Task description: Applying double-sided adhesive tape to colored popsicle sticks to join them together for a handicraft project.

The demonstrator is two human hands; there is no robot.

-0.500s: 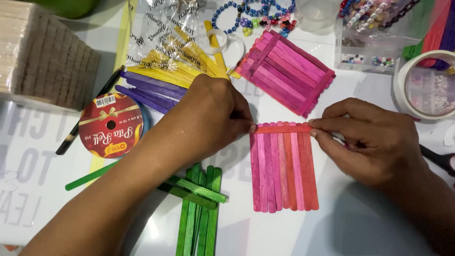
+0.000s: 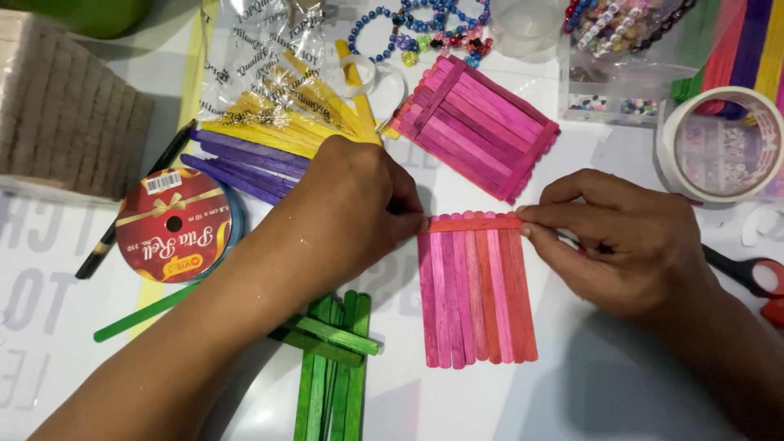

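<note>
Surface: white table [image 2: 621, 384], cluttered, lettering half hidden.
Ribbon spool [image 2: 173, 224]: left of the left hand.
Left hand [image 2: 359, 204]: fingertips hidden, pinching the crossbar stick [image 2: 474, 222].
Pink stick panel [image 2: 476, 290]: between both hands.
Right hand [image 2: 621, 245]: pinching the crossbar's other end.
Scissors [image 2: 755, 278]: cut off at right.

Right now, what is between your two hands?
In the head view, the pink stick panel lies between the left hand and right hand; both pinch its top crosswise stick.

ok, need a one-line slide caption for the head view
Both hands, left hand and right hand, press a crosswise stick onto a pink craft-stick panel on a cluttered white table.
</note>
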